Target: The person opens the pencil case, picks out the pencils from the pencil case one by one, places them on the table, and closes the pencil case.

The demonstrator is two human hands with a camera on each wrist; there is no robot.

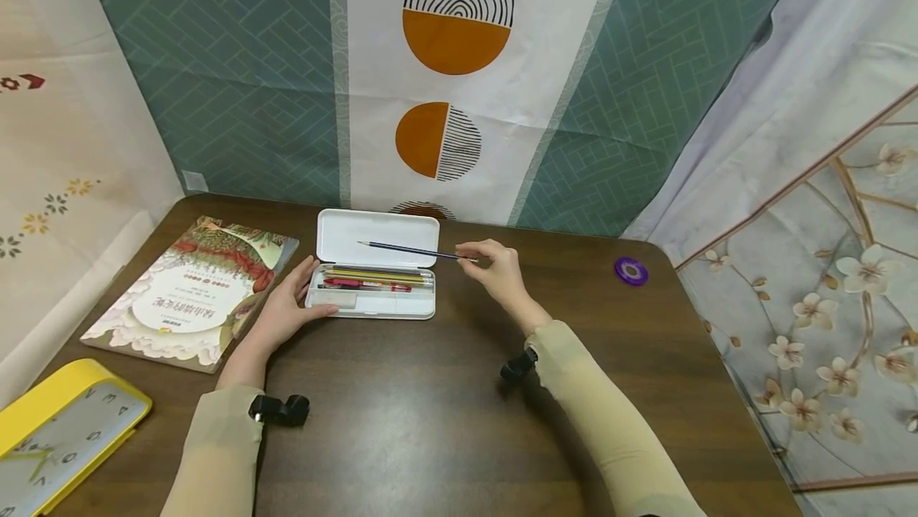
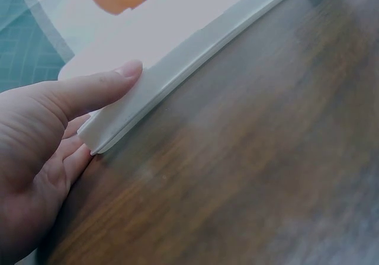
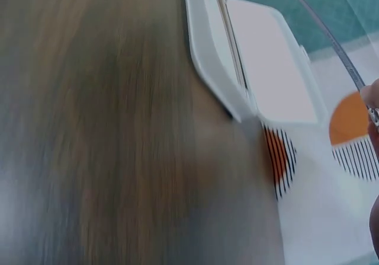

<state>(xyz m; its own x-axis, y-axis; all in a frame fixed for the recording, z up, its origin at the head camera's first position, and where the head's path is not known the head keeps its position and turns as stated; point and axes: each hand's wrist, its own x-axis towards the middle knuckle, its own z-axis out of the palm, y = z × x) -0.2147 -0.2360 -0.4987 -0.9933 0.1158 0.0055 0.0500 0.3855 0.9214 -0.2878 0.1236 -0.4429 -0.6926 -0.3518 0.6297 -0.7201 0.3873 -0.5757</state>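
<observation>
A white pencil case (image 1: 416, 312) lies on the table with its lid (image 1: 337, 238) raised at the back. Inside are several pencils (image 1: 373, 273), a red pen (image 1: 387, 287) and a white eraser (image 1: 335, 299). My left hand (image 1: 283, 306) holds the case at its left end; in the left wrist view the thumb (image 2: 103, 90) lies over the rim and the fingers are against the outer side. Above the case's right end, my right hand (image 1: 498, 268) pinches a dark pencil (image 1: 409, 249) near its end. Its sharpened tip points left, across the lid.
A book (image 1: 186, 306) with a floral cover lies left of the case. Nearer, at the left, is a yellow clock (image 1: 79, 385). A purple ring-shaped roll (image 1: 621, 269) sits at the far right of the brown table (image 1: 402, 413). Patterned cloth (image 1: 251, 87) hangs behind the table.
</observation>
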